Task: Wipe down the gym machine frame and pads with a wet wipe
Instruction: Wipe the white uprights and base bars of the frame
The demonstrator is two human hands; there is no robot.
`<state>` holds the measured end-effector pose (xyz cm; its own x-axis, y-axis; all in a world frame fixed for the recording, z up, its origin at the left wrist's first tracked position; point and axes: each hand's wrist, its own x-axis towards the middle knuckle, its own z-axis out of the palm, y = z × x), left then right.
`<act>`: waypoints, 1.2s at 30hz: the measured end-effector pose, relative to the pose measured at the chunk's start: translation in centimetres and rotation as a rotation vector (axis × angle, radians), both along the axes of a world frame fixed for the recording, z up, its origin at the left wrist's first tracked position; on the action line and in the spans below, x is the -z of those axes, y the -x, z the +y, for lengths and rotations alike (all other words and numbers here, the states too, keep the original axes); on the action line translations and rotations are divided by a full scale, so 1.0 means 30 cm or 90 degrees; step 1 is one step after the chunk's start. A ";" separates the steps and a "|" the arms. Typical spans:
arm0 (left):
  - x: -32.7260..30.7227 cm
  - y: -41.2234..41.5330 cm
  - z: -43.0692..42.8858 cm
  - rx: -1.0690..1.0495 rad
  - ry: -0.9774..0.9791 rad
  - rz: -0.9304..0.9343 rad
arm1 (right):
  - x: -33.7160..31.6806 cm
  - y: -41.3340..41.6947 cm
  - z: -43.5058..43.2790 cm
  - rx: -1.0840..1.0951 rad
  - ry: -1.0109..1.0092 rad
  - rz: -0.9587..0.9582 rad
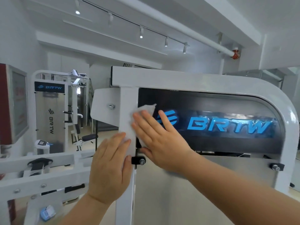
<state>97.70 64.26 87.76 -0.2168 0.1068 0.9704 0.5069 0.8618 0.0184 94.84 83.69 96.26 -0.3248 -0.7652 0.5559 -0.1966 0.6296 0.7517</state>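
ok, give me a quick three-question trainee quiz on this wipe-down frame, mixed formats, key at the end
1. True or false: the right hand presses the wet wipe with flat, straight fingers.
2. Where is the wipe? A) on a black seat pad B) on the white upright post beside the dark panel C) on the floor
3. Fill in: the blue letters on that panel read ____.
Key: 1 true; 2 B; 3 BRTW.
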 end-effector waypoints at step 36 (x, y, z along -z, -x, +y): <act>0.088 -0.068 0.014 -0.031 -0.049 -0.164 | -0.375 0.014 -0.188 -0.043 0.155 0.056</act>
